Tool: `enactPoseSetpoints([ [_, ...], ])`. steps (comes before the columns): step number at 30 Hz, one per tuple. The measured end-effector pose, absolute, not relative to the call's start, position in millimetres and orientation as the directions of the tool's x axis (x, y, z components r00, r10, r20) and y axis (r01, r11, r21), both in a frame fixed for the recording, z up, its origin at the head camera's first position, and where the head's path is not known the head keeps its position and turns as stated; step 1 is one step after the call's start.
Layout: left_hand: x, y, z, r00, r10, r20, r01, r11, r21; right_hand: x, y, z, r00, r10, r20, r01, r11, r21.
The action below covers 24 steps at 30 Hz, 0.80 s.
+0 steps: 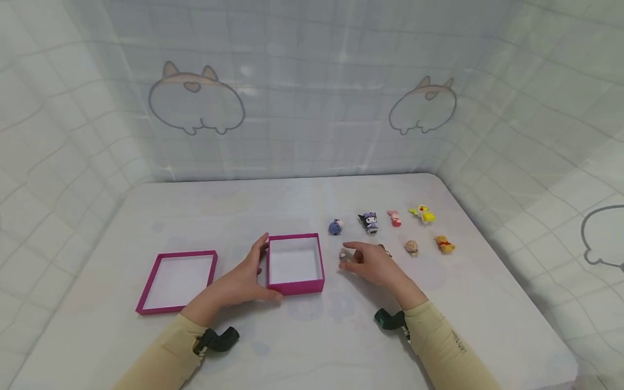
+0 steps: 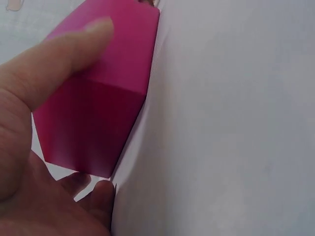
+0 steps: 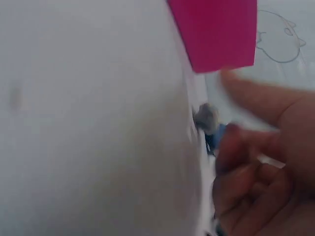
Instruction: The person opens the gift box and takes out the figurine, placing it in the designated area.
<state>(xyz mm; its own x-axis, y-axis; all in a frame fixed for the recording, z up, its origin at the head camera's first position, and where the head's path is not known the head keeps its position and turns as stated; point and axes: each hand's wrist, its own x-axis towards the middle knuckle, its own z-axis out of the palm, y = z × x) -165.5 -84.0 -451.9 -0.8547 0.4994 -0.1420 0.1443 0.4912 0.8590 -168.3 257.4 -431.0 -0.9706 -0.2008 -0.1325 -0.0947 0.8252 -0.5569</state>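
An open, magenta-sided box with a white inside stands at the table's middle. My left hand grips its left side, the thumb on the front face and the index finger at the far left corner. To the right of the box, my right hand is around a small grey figurine, thumb and index finger spread on either side of it. In the right wrist view a gap shows between the thumb and fingers, with the grey figurine beyond them. A brown figurine is partly hidden behind that hand.
A magenta-rimmed lid lies at the left, white inside up. Several figurines stand or lie to the right: blue, black-and-purple, pink, yellow-and-white, beige and orange-yellow. Patterned curtains surround the white table.
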Motion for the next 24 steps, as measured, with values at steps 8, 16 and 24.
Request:
enactPoseSetpoints([
  [8, -180, -94, -408, -0.846, 0.522, -0.111, 0.238, 0.555, 0.797, -168, 261, -362, -0.934, -0.343, 0.099, -0.331, 0.729, -0.599],
  [16, -265, -41, -350, -0.853, 0.521, 0.038, 0.502, 0.797, 0.335, -241, 213, -325, -0.914, -0.392, 0.104, -0.404, 0.858, -0.317],
  [24, -308, -35, -399, -0.932, 0.362, -0.014, 0.354, 0.920, 0.170, -289, 202, -377, -0.958, -0.286, -0.030, -0.283, 0.956, -0.080],
])
